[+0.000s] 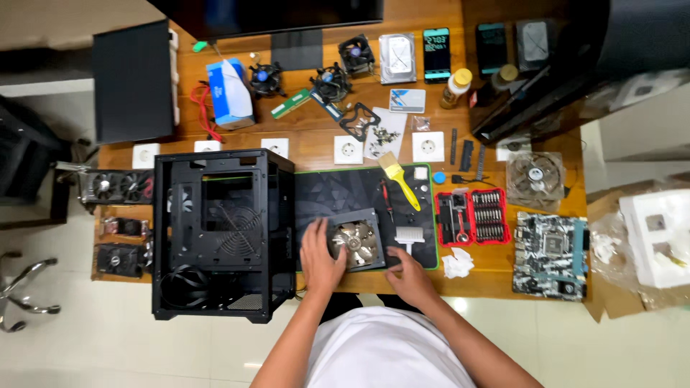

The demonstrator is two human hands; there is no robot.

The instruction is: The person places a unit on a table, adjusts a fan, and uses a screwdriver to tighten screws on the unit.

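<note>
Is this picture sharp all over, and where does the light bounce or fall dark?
Head view: the desk middle is sharp, with both hands on the power supply; bright glare sits on the floor tiles; the black computer case is dark inside; straight edges bow slightly near the corners, a wide-lens effect.

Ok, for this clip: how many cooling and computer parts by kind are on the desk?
CPU coolers with fans: 3
Graphics cards: 3
Motherboards: 1
Clear case fans: 1
Power supplies: 1, with the left hand and right hand on it
Computer cases: 1
Total: 10
</note>
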